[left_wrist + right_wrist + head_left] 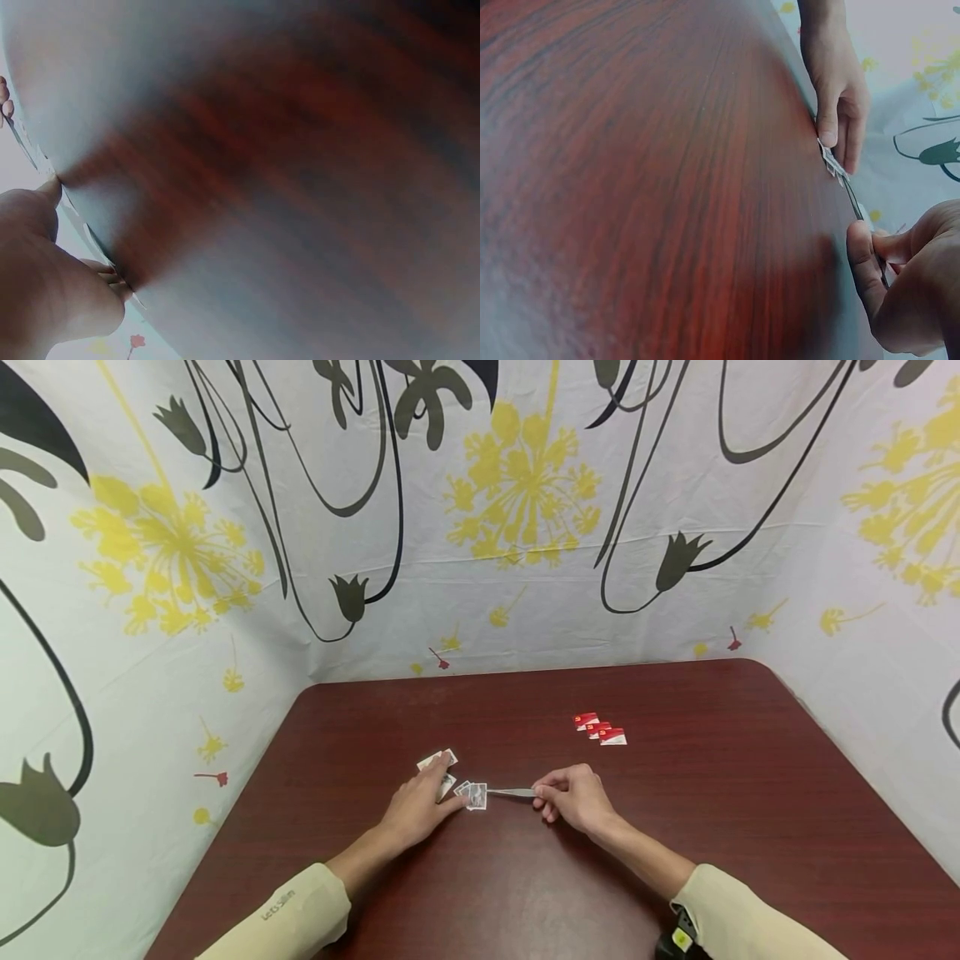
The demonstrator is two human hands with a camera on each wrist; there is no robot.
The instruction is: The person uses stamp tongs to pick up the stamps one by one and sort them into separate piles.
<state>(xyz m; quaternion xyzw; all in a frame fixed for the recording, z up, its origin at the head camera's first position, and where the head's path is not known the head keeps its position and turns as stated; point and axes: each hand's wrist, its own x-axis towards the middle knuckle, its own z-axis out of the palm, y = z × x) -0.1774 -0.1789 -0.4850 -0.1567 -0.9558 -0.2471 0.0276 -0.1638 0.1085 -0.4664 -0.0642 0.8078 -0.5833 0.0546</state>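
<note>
I locate the grey printed cards (476,796) left of centre on the table (510,893), at the tips of the tweezers (513,792). The right hand (577,797) pinches the tweezers, apparently for fine control; the left hand (416,806), fingers extended, thumb apart, rests over pale cards (446,787), presumably steadying them. Red cards (600,728) overlap beyond, farther right.

"How do we read the table (510,877)?"
"We see smooth wood grain, fairly glossy."
"And the tweezers (512,792)?"
"They look like smooth metal to us, and the slips (477,797) like thin paper."
"Cloth?"
"We have matt sleeves (292,914) and a faintly creased backdrop (420,539)."
</note>
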